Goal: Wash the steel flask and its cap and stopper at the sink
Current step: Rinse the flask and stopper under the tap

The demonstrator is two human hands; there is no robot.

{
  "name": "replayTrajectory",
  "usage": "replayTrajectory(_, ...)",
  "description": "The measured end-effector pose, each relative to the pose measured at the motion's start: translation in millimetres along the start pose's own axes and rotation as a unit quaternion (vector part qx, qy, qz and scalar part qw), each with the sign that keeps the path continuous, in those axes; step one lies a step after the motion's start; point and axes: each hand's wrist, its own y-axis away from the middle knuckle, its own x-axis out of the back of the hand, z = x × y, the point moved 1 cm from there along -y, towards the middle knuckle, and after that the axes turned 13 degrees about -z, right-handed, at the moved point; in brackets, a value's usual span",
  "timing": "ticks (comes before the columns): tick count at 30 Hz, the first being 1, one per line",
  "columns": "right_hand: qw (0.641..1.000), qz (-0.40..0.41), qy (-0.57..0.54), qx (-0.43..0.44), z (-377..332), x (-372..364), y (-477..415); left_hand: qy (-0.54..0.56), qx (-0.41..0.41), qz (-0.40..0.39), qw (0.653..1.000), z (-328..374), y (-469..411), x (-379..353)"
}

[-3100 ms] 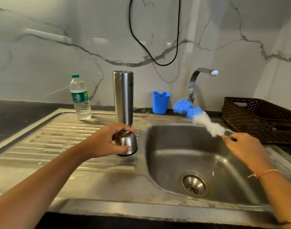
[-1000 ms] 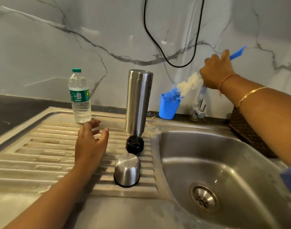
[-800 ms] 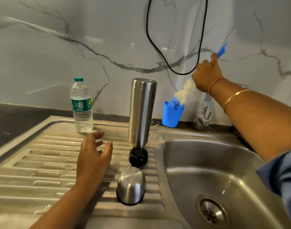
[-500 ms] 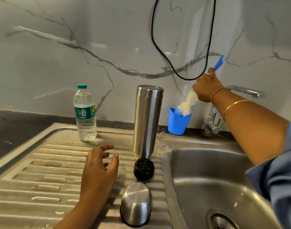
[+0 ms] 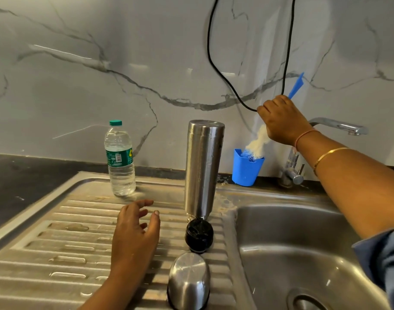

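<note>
Drainage likely explains the near row on the ribbed steel drainboard (image 5: 46, 242): the domed steel cap (image 5: 189, 280) sits mouth-down, the round black stopper (image 5: 199, 234) just beyond it, then the tall cylindrical steel flask (image 5: 202, 168), apparently upended. The left hand (image 5: 134, 233) hovers just left of them, fingers loosely spread, holding nothing. At far right, the right hand (image 5: 283, 119) grips the blue-handled, white-bristled bottle brush (image 5: 257, 142), whose head sits in the blue plastic cup (image 5: 246, 167). The flask stands between the hands, touching neither.

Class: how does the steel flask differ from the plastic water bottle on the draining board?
The tall steel flask is opaque metal; the clear plastic water bottle is transparent. The flask is taller than the bottle. The flask stands neck down, uncapped; the bottle upright, green cap on. Both stand on the ribbed draining board.
</note>
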Motion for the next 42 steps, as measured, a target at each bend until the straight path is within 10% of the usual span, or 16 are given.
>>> replayTrajectory(12, 0.949, 0.031, -0.314, -0.014, -48, 76, 131, -0.018, 0.004, 0.016, 1.000, 3, -1, 6)
replayTrajectory(22, 0.800, -0.380, -0.464, -0.012, -51, 51, 268, 0.039, 0.076, -0.022, 0.996, 31, -21, 17)
replayTrajectory(31, 0.804, -0.327, -0.491, -0.072, -42, 47, 272, 0.031, 0.163, -0.190, 0.968, 100, -68, -34)
replayTrajectory(42, 0.830, -0.281, -0.478, -0.063, -46, 52, 264, 0.129, 0.139, -0.157, 0.969, 117, -67, -67)
